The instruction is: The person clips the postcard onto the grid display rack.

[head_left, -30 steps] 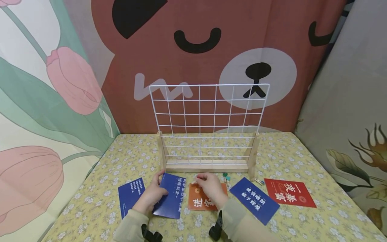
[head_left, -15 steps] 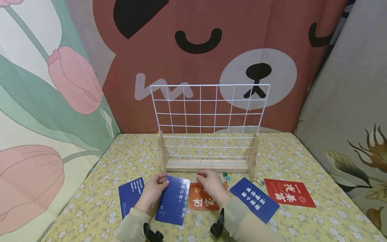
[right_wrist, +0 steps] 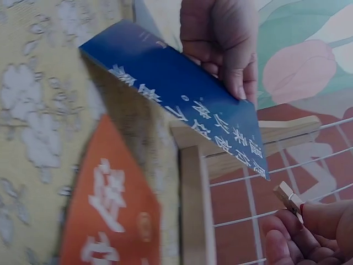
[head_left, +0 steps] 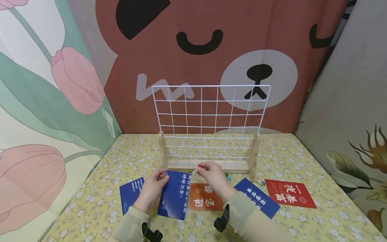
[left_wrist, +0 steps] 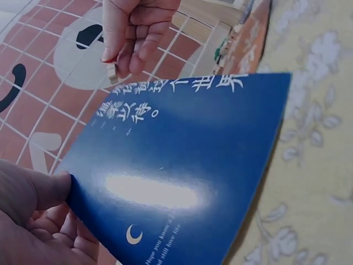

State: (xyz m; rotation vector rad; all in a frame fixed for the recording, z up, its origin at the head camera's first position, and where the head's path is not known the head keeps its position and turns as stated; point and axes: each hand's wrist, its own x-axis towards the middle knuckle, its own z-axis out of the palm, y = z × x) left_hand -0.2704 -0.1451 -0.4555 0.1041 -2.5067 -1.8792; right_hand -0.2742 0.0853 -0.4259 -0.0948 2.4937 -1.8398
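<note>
My left hand [head_left: 150, 190] pinches the upper left edge of a blue card [head_left: 173, 198] with white lettering, thumb on the printed face. In the left wrist view the card [left_wrist: 182, 143] tilts up off the tablecloth, showing a small crescent moon and a glare spot. Between thumb and fingers, my right hand [head_left: 216, 178] pinches a small wooden clothespin [right_wrist: 288, 197], with a bit of red at the thumb tip. The clothespin's free end points at the card's top corner, a short gap apart in the right wrist view. An orange card [head_left: 202, 200] lies below my right hand.
A white wire grid rack [head_left: 208, 114] on a wooden base [head_left: 208, 166] stands just beyond the hands. A second blue card [head_left: 131, 195] lies left, another blue card [head_left: 257, 198] and a red card [head_left: 290, 193] right. Green-topped clothespins [head_left: 227, 177] lie near the rack's foot.
My left hand has shifted its grip on the blue card and raised it a little. The right hand has lifted from above the orange card, bringing the clothespin into view beside the blue card.
</note>
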